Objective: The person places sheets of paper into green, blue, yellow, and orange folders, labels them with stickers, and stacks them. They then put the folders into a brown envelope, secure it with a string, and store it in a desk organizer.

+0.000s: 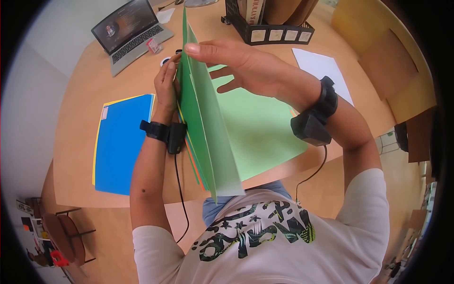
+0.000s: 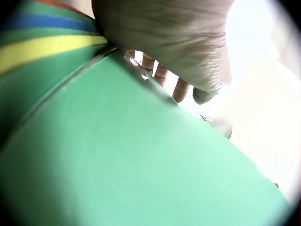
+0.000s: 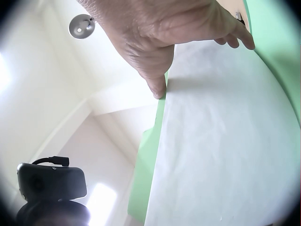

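Observation:
Several coloured sheets [image 1: 194, 102] stand nearly upright in the middle, green ones outermost, with a whitish sheet face [image 1: 220, 142] on their right. The left hand [image 1: 165, 87] grips the stack at its far left side; its palm [image 2: 174, 42] is above the green sheet [image 2: 117, 141] in the left wrist view, thumb partly hidden. The right hand [image 1: 250, 66] has its thumb against the stack's upper edge, its fingers spread apart on the right. In the right wrist view, the right hand [image 3: 164, 37] spans the white face [image 3: 225, 132]. A light green sheet [image 1: 265, 128] lies flat beneath.
Blue sheets [image 1: 125, 142] over yellow lie at the left of the table [image 1: 75, 118]. A laptop [image 1: 137, 40] stands at the back left, a black organiser [image 1: 279, 35] with books at the back. A white sheet [image 1: 321, 71] lies at the right.

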